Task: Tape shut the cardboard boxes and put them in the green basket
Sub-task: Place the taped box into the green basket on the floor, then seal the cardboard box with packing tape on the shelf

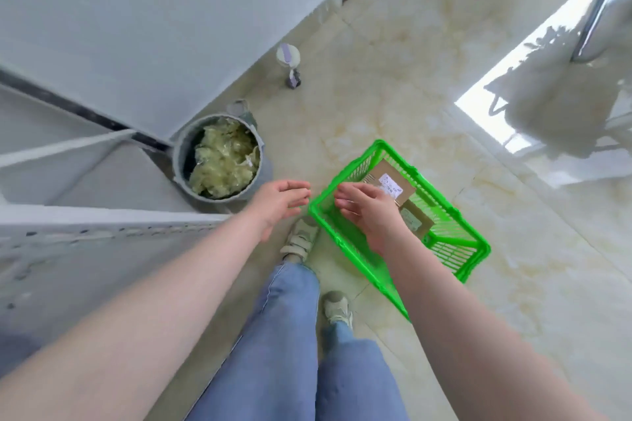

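Note:
A green plastic basket (455, 249) stands on the tiled floor in front of my feet. Inside it lie two brown cardboard boxes: one with a white label (393, 179) toward the far end, and a second one (415, 219) beside it, partly hidden by my right hand. My right hand (369, 212) hovers over the basket with relaxed fingers and holds nothing. My left hand (278, 202) hangs in the air just left of the basket's rim, fingers loose and empty.
A grey bin (219, 157) full of crumpled tape scraps stands at the left by the wall. A small bottle (290, 65) stands farther back on the floor. A white table edge (102, 225) runs along the left. My legs and shoes are below.

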`<act>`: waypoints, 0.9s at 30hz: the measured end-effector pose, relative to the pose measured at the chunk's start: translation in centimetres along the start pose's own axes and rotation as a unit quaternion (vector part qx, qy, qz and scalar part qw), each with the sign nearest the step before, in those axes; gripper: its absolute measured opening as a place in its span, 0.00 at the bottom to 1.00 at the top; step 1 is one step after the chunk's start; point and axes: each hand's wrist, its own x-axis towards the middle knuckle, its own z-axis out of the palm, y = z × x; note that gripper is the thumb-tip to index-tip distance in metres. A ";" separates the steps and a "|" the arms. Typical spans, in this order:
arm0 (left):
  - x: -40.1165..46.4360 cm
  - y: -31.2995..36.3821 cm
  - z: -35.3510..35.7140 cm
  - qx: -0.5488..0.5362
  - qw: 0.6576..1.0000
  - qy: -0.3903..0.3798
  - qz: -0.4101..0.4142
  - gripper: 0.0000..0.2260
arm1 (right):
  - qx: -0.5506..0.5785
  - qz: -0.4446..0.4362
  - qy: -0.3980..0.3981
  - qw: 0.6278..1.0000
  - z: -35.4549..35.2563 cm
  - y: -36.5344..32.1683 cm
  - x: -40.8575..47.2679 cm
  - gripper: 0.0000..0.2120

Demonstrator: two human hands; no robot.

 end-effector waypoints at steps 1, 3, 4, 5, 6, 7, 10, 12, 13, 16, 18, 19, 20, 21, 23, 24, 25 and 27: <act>-2.9 -0.3 -1.5 -0.028 0.999 0.025 0.005 0.05 | -0.020 -0.004 -0.018 1.000 1.5 -0.4 -1.9 0.01; -8.6 -1.1 -4.6 -0.098 0.992 0.081 0.020 0.05 | -0.059 -0.004 -0.064 0.996 5.0 -0.9 -5.6 0.01; -11.4 -1.8 -6.0 -0.135 0.985 0.105 0.029 0.06 | -0.084 -0.002 -0.090 0.992 6.9 -0.9 -7.5 0.01; -14.3 -2.7 -7.4 -0.165 0.978 0.122 0.037 0.06 | -0.113 0.000 -0.114 0.987 8.7 -0.7 -9.4 0.01; -17.2 -3.6 -8.7 -0.191 0.971 0.136 0.045 0.07 | -0.139 0.002 -0.139 0.980 10.5 -0.4 -11.3 0.01; -20.0 -4.5 -10.1 -0.213 0.964 0.147 0.052 0.07 | -0.160 0.003 -0.165 0.973 12.4 0.1 -13.1 0.01; -27.7 -7.6 -14.9 -0.277 0.938 0.193 0.074 0.07 | -0.196 0.018 -0.235 0.952 17.7 2.0 -18.3 0.03; -32.2 -9.6 -18.6 -0.313 0.919 0.219 0.097 0.06 | -0.210 0.034 -0.273 0.938 21.4 3.3 -21.3 0.03; -34.0 -10.5 -20.5 -0.330 0.908 0.232 0.110 0.06 | -0.217 0.036 -0.292 0.931 23.3 3.9 -22.6 0.04; -38.6 -13.0 -25.8 -0.379 0.875 0.265 0.145 0.05 | -0.242 0.015 -0.323 0.915 29.1 5.3 -25.9 0.03; -40.8 -14.3 -28.9 -0.400 0.858 0.275 0.166 0.05 | -0.232 -0.017 -0.324 0.917 32.9 5.8 -27.4 0.03; -41.7 -14.8 -30.5 -0.404 0.854 0.278 0.174 0.05 | -0.221 -0.039 -0.309 0.924 34.9 5.9 -27.9 0.03; -42.6 -15.3 -32.1 -0.402 0.852 0.284 0.179 0.05 | -0.208 -0.064 -0.277 0.936 36.7 6.0 -28.5 0.03; -43.5 -15.6 -34.0 -0.399 0.850 0.293 0.181 0.04 | -0.191 -0.086 -0.229 0.951 38.4 6.1 -29.0 0.04; -45.0 -15.7 -37.4 -0.394 0.841 0.324 0.180 0.02 | -0.136 -0.118 -0.122 0.976 40.8 6.2 -29.9 0.08; -45.6 -15.5 -39.3 -0.392 0.836 0.339 0.180 0.02 | -0.106 -0.129 -0.081 0.983 41.9 6.2 -30.5 0.10; -46.2 -15.1 -40.9 -0.387 0.835 0.347 0.182 0.02 | -0.083 -0.135 -0.054 0.986 42.8 6.3 -31.1 0.12; -46.9 -13.7 -43.2 -0.359 0.851 0.335 0.188 0.11 | -0.071 -0.139 -0.048 0.986 44.2 6.3 -32.4 0.19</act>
